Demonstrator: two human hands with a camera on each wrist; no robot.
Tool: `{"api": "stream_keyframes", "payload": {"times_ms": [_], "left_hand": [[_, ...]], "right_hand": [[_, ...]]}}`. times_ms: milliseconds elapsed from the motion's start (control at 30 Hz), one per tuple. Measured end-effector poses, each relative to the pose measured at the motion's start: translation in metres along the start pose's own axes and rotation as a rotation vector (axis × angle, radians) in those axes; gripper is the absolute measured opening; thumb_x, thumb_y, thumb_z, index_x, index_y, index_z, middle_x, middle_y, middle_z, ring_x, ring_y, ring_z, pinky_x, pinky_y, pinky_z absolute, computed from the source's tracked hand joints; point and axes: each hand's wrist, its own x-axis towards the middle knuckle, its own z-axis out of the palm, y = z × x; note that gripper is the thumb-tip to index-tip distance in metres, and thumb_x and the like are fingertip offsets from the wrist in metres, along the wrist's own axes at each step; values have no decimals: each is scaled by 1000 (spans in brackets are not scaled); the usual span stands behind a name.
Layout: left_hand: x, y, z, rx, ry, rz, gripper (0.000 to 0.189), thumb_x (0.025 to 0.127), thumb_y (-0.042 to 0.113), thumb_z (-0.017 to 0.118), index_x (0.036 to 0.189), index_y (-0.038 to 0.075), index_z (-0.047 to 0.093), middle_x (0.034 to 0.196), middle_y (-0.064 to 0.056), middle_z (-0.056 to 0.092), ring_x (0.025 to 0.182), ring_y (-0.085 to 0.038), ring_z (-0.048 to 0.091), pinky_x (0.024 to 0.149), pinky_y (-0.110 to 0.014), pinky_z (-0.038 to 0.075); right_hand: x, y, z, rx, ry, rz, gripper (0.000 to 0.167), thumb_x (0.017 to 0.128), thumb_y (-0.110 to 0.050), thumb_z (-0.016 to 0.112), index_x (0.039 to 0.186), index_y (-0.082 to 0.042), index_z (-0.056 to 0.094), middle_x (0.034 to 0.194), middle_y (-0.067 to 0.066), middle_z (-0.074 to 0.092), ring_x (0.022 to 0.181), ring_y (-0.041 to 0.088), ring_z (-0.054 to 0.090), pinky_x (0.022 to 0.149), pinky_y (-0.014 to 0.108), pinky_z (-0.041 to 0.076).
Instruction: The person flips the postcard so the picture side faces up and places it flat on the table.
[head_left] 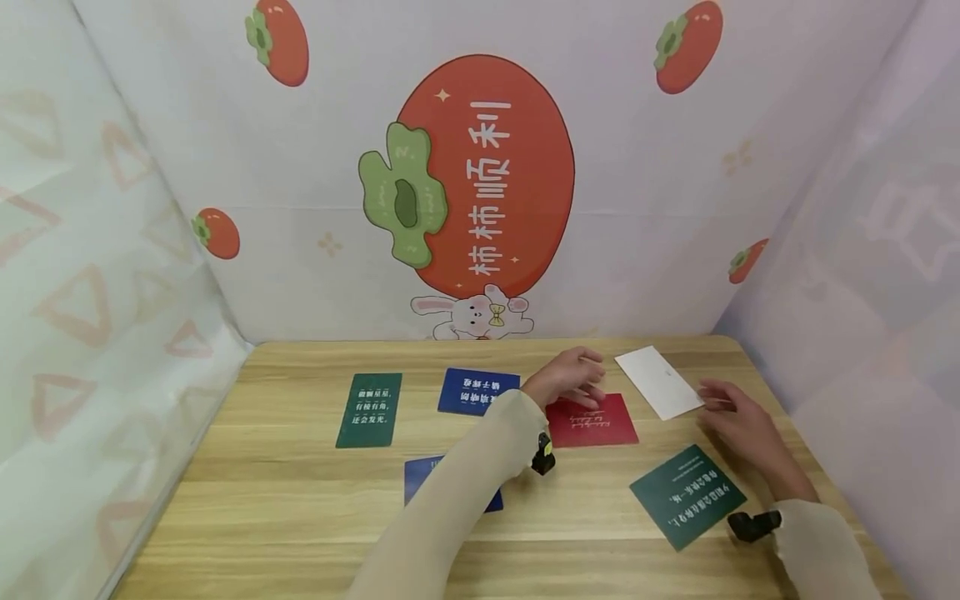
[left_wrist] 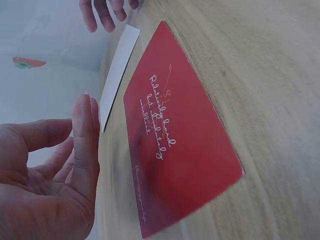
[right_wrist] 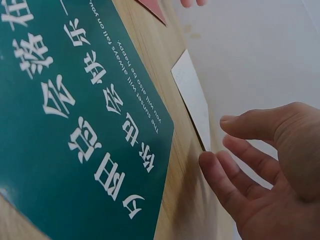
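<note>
My left hand (head_left: pixel 566 379) hovers over the far edge of a red card (head_left: pixel 600 429) with white script, its fingers loosely bent and nothing in them. In the left wrist view the thumb and fingers stand apart, beside the card. A white card (head_left: pixel 654 379) lies at a slant at the back right. My right hand (head_left: pixel 738 421) is at this card's near right corner, fingers relaxed; in the right wrist view the fingertips (right_wrist: pixel 209 161) come right up to its end, with thumb and fingers spread. Below that hand lies a green card (head_left: pixel 686 497) with white Chinese characters.
Another green card (head_left: pixel 370 410) lies at the left of the wooden table (head_left: pixel 262 500). A blue card (head_left: pixel 472 392) is left of the red one, and a second blue card (head_left: pixel 420 477) is partly covered by my left sleeve. A persimmon-print backdrop (head_left: pixel 637 250) rises behind the table.
</note>
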Motion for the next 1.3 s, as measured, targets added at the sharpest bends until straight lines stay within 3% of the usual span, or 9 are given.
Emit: {"api": "stream_keyframes", "payload": {"times_ms": [133,200,267,400,567,767,1033,1300], "left_hand": [[9,0,3,2,0,-5,40,110,14,62,150,12,57,134,-13,71,88,-23,79,66,-31,69],[13,-1,4,2,4,-6,41,110,11,62,150,11,58,134,-11,70,90,-25,79,66,-32,69],[16,-1,6,1,-2,-4,42,109,8,62,151,11,57,138,-11,69,93,-28,79,65,-32,69],[20,0,7,-6,-26,-1,48,109,5,60,156,12,54,150,-12,63,102,-32,79,64,-30,68],[25,3,10,3,-42,22,55,108,3,61,161,16,50,163,-12,53,104,-31,79,66,-28,68],[31,2,16,42,-80,31,66,107,1,61,168,17,42,168,-12,47,92,-22,75,65,-27,67],[38,-4,20,67,-94,27,76,104,0,65,171,23,36,124,-7,63,85,-18,73,59,-25,65],[42,-6,21,60,-93,29,71,108,8,62,172,21,35,130,-11,70,88,-19,75,63,-26,67]], "right_hand": [[5,0,2,-13,-19,19,69,108,-20,68,164,3,36,156,37,51,132,51,56,85,10,49],[7,1,2,-32,-23,30,74,107,-22,70,166,2,33,158,37,49,136,56,54,91,24,60],[10,3,3,-34,-31,40,77,107,-23,71,168,1,30,160,38,46,138,59,52,103,46,63],[14,4,2,-10,-62,72,84,107,-26,71,171,-2,22,164,40,38,145,63,45,117,74,44],[20,5,2,-1,-94,84,91,106,-30,73,172,-2,18,167,40,33,148,66,39,119,79,39],[27,5,6,-29,-135,33,95,101,-23,77,171,2,18,167,42,32,151,66,35,122,78,37],[29,3,12,-19,-164,25,102,97,-20,80,173,-1,14,170,41,28,157,64,25,125,80,29],[27,8,12,15,-170,96,108,100,-29,79,176,-9,5,175,32,24,161,60,19,125,83,23]]}}
